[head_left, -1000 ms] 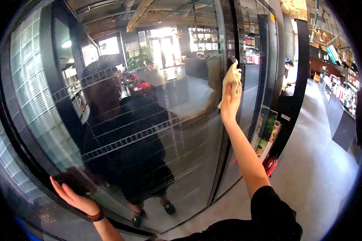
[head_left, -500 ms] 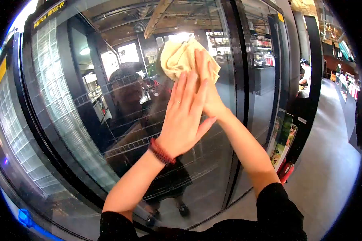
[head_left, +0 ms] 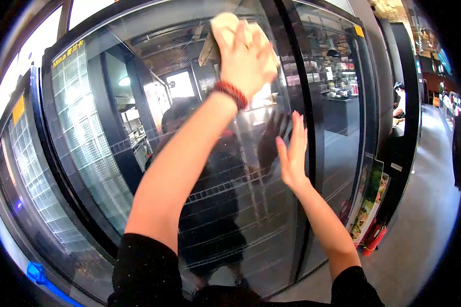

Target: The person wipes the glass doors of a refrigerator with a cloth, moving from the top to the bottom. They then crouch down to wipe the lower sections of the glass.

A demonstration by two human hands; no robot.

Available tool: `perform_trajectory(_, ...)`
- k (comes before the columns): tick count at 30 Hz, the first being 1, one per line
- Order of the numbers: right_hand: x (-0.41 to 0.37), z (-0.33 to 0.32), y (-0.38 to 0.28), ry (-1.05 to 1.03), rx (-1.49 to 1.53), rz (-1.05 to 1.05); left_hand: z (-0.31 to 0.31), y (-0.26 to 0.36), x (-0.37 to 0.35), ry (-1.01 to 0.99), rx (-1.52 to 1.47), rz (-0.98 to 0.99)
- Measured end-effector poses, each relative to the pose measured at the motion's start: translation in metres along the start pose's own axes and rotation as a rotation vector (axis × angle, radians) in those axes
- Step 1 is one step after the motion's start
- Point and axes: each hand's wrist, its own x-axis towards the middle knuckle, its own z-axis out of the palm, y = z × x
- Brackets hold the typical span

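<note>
A crumpled pale yellow cloth (head_left: 223,21) is pressed against the upper part of a large glass door (head_left: 230,204). Spread over the cloth, my left hand (head_left: 248,64) holds it to the glass, a dark red beaded bracelet round its wrist. Lower down and to the right, my right hand (head_left: 293,156) is open with nothing in it, fingers upright, thumb apart, beside the door's black frame (head_left: 305,97). Its dark reflection shows in the glass just left of it.
Wire shelves (head_left: 225,189) show behind the glass. To the right are a second glass door (head_left: 333,133), picture boards (head_left: 369,199) and a red fire extinguisher (head_left: 375,239) on the grey floor. A seated person (head_left: 399,102) is farther back. Something blue (head_left: 36,272) lies at lower left.
My left hand has moved up onto the cloth, and the cloth sits higher in view. My right hand has let go of the cloth and come down to the right.
</note>
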Motion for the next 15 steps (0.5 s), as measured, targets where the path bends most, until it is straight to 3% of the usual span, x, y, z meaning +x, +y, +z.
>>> perform_trajectory(3,-0.006,0.008,0.010,-0.080,-0.115,0.003,0.016,-0.029,0.057,0.120,0.142,-0.130)
perform_trajectory(4,-0.008,0.009,0.016,-0.084,-0.153,-0.032,-0.012,-0.022,0.071,-0.020,0.110,-0.282)
perform_trajectory(5,-0.010,0.011,0.020,-0.073,-0.196,-0.075,0.014,-0.042,0.078,0.176,-0.007,-0.183)
perform_trajectory(7,-0.010,0.012,0.022,-0.057,-0.220,-0.086,0.026,-0.041,0.078,0.390,0.015,-0.169)
perform_trajectory(9,-0.009,0.013,0.022,-0.059,-0.199,-0.053,0.025,-0.030,0.076,0.272,-0.019,-0.169)
perform_trajectory(11,-0.009,0.017,0.021,-0.044,-0.253,-0.051,-0.018,0.000,0.062,0.058,0.042,-0.235)
perform_trajectory(12,-0.009,0.020,0.022,-0.024,-0.258,-0.061,0.018,0.005,0.035,0.015,0.178,0.007)
perform_trajectory(13,-0.008,0.022,0.023,-0.006,-0.264,-0.069,0.020,0.018,0.009,0.056,0.185,0.016)
perform_trajectory(15,-0.007,0.026,0.023,0.017,-0.276,-0.075,-0.017,0.036,-0.051,-0.112,0.020,0.183)
